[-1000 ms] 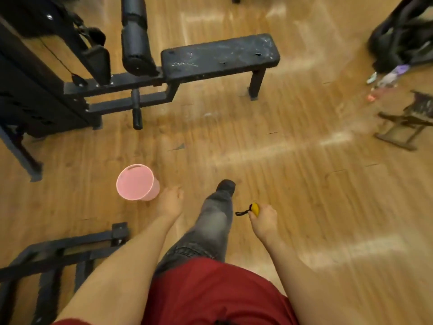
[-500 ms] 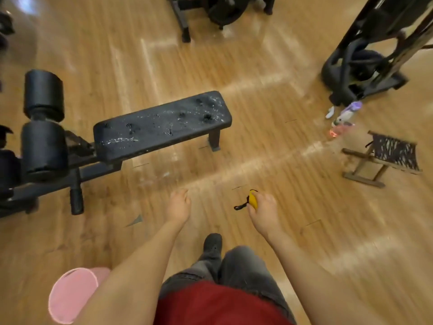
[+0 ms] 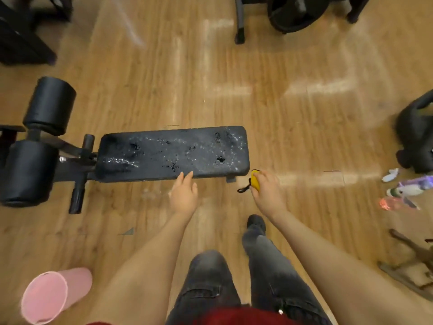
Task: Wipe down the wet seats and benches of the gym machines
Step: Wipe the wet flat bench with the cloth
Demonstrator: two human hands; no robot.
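A black padded bench (image 3: pixel 173 152) lies across the middle of the view, its top worn, pitted and speckled with wet drops. Black roller pads (image 3: pixel 30 170) sit at its left end. My left hand (image 3: pixel 184 195) hovers at the bench's near edge with fingers straight, holding nothing. My right hand (image 3: pixel 268 192) grips a small yellow object (image 3: pixel 255 181) with a black cord, just off the bench's right corner.
A pink bucket (image 3: pixel 50 295) stands on the wooden floor at lower left. Spray bottles (image 3: pixel 407 187) lie at the right, with a low wooden stool (image 3: pixel 414 266) below them. Dark machine frames (image 3: pixel 293 12) stand at the top and right edges.
I have stepped closer to the bench, which now lies square in front of me. Both hands have come up to its near edge. The pink bucket has dropped to lower left.
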